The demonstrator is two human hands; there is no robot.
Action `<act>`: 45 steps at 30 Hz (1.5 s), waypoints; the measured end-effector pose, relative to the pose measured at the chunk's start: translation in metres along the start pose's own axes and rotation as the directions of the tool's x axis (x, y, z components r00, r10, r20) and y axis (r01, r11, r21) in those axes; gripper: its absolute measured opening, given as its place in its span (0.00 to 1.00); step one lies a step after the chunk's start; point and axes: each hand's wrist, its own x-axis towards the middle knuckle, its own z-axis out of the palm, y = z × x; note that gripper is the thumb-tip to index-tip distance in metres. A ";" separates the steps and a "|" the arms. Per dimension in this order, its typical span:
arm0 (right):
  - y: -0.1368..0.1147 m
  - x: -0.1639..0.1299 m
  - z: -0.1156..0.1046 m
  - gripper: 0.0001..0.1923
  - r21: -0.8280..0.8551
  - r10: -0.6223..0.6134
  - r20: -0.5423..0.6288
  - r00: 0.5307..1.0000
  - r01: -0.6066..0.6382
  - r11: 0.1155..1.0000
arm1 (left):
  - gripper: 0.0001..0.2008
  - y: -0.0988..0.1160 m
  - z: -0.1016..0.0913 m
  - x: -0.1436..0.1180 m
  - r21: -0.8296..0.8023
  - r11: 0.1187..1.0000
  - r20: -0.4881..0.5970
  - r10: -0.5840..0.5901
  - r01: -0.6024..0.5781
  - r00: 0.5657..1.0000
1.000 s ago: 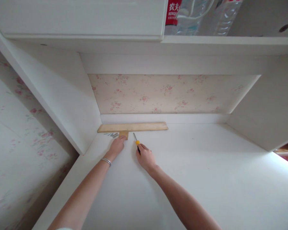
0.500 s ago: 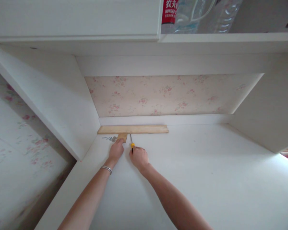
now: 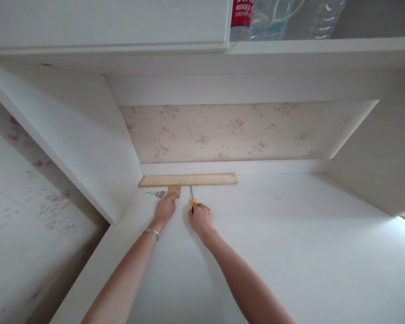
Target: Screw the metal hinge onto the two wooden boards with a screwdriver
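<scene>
Since half a second ago, I see my right hand [image 3: 201,219] has slid a bit toward 3 o'clock, and the screwdriver [image 3: 192,198] it grips now points straight up at 12 o'clock, its tip at the long wood strip [image 3: 189,180]. My left hand [image 3: 165,208] stays put, fingers flat on the small wood block [image 3: 174,191]. Both lie far back on the tabletop [image 3: 290,234]. Tiny screws [image 3: 158,194] sit at 9 o'clock of the block. On the shelf [image 3: 324,45] above stand clear bottles [image 3: 290,18].

Red bottle label [image 3: 240,12] — "NONGFU", partly cut off
</scene>
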 end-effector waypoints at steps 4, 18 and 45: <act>-0.014 0.001 0.011 0.17 0.023 -0.025 -0.032 0.999 0.026 0.999 | 0.19 -0.004 0.005 0.002 -0.012 1.000 -0.033 0.025 -0.025 0.999; 0.002 -0.030 0.003 0.22 0.133 -0.110 -0.081 0.991 0.120 0.984 | 0.14 0.039 -0.018 -0.050 -0.217 0.974 -0.277 -0.006 -0.056 0.961; 0.018 -0.149 -0.054 0.11 0.200 -0.714 -0.222 0.664 0.748 0.633 | 0.05 0.123 -0.022 -0.132 -0.783 0.463 0.479 0.022 0.416 0.877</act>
